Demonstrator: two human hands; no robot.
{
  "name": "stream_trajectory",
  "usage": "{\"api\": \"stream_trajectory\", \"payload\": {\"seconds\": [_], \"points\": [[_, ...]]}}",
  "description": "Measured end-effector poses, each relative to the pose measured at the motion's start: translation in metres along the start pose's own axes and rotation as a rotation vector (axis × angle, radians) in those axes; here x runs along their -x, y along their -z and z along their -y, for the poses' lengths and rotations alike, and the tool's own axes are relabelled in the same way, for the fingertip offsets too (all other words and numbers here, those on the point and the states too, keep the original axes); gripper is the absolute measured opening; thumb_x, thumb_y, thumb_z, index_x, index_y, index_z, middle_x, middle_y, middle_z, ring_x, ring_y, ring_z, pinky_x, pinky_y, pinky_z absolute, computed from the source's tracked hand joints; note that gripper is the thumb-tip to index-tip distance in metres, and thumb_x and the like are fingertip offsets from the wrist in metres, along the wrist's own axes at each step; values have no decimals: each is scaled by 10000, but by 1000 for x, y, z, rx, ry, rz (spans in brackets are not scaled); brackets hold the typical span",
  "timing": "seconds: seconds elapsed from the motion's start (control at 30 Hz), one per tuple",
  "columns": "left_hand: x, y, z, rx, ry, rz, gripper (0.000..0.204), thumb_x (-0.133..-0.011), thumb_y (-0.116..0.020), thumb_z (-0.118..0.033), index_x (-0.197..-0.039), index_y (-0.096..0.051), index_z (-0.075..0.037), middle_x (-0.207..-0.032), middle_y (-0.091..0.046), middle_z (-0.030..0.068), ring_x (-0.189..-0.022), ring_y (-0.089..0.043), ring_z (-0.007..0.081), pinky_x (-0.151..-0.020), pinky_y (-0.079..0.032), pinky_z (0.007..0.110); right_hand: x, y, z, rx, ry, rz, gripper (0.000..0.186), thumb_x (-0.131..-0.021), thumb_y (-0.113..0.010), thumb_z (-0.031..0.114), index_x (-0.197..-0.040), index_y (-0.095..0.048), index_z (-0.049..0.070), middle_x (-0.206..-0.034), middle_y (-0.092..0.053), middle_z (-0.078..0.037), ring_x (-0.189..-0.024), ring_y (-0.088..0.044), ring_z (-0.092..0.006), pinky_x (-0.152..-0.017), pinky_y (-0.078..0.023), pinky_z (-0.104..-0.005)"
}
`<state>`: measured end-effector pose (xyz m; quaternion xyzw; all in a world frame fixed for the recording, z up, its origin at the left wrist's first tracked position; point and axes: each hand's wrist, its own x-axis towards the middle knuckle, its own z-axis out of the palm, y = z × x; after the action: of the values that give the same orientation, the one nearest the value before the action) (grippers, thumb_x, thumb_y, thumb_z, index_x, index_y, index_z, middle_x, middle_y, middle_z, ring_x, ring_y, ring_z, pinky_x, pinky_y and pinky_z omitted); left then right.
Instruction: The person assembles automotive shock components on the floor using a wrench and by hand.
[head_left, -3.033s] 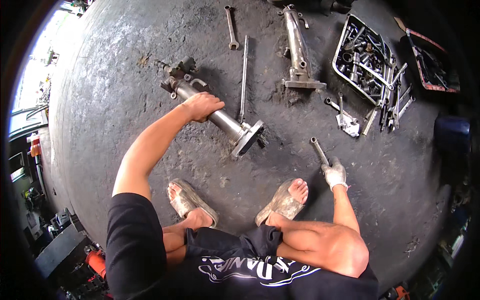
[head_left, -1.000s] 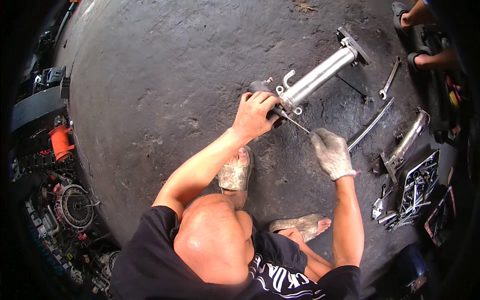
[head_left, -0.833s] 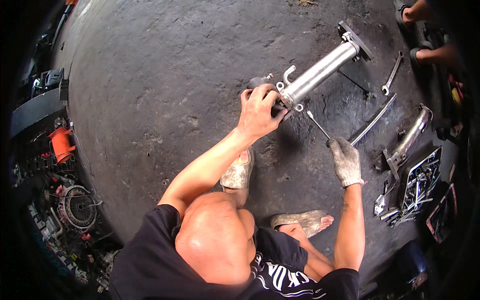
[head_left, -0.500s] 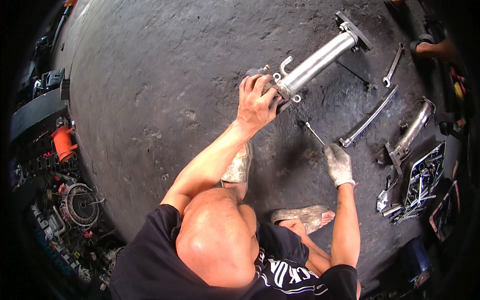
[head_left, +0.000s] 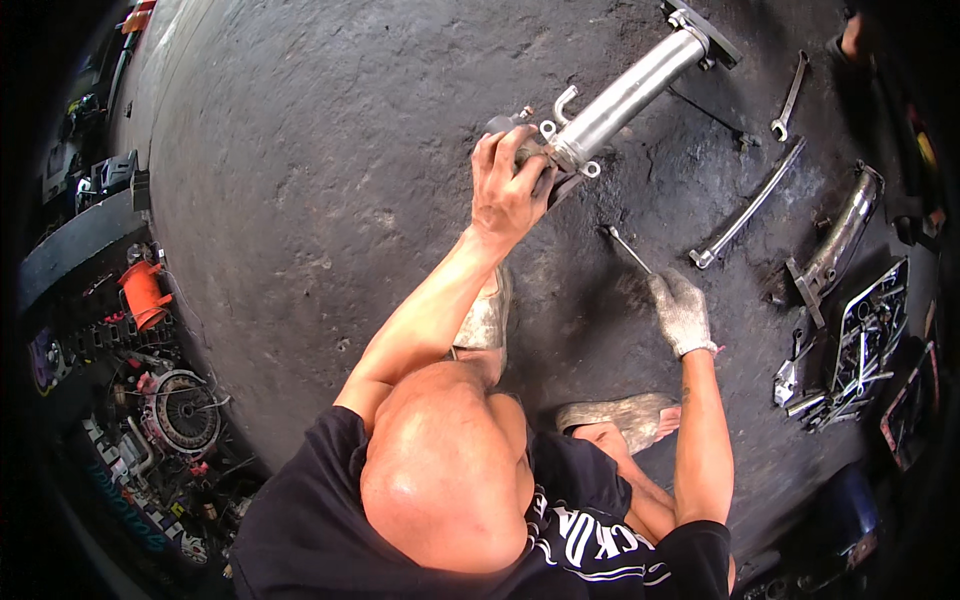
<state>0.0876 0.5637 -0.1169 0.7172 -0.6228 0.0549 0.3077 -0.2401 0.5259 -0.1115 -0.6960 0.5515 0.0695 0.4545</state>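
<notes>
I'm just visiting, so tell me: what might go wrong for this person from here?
The left hand is bare around the near end of the flanged metal tube, so a slip might scrape its fingers. Only that hand steadies the round tube, so it could roll or swing. The right foot's sandal leaves the toes uncovered; the wrench in the gloved right hand might hurt them if dropped.

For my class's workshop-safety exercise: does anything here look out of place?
Mismatch: the right hand wears a knitted glove; the left hand is bare. An open-ended wrench lies loose, apart from the tool tray.
</notes>
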Motion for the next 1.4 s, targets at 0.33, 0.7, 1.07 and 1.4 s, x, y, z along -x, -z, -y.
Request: {"api": "stream_trajectory", "payload": {"seconds": [0.33, 0.7, 1.07, 1.4], "points": [[-1, -1, -2, -44, -40, 69, 269, -759, -867, -121, -983, -730, -62, -1381, -602, 108, -1254, -534, 344, -1074, -435, 489, 1, -6, -2, -46, -37, 6, 503, -1019, -631, 405, -1262, -686, -32, -1234, -685, -295, -1220, -630, -458, -1018, -509, -467], [2, -4, 1, 20, -6, 25, 282, -755, -878, -103, -989, -730, -54, -1400, -581, 129, -1238, -545, 366, -1044, -468, 495, 6, 1, 21, -62, -44, 58, 388, -1024, -623, 367, -1162, -707, 15, -1143, -693, -284, -1127, -645, -478, -929, -520, -497], [-4, 1, 2, 74, 29, 59, 287, -759, -884, -108, -989, -719, -59, -1393, -566, 140, -1267, -519, 376, -1065, -446, 512, 2, -16, -17, -164, -159, 18, 584, -1010, -665, 415, -1340, -651, -67, -1331, -683, -275, -1293, -645, -382, -1091, -484, -404], [-3, -1, 3, 61, 23, 82, 297, -771, -879, -97, -1018, -718, -56, -1453, -524, 158, -1294, -509, 372, -1078, -447, 504, 2, -18, -16, -170, -151, 31, 565, -1024, -631, 419, -1352, -652, -40, -1306, -691, -277, -1288, -643, -392, -1088, -477, -419]]}}
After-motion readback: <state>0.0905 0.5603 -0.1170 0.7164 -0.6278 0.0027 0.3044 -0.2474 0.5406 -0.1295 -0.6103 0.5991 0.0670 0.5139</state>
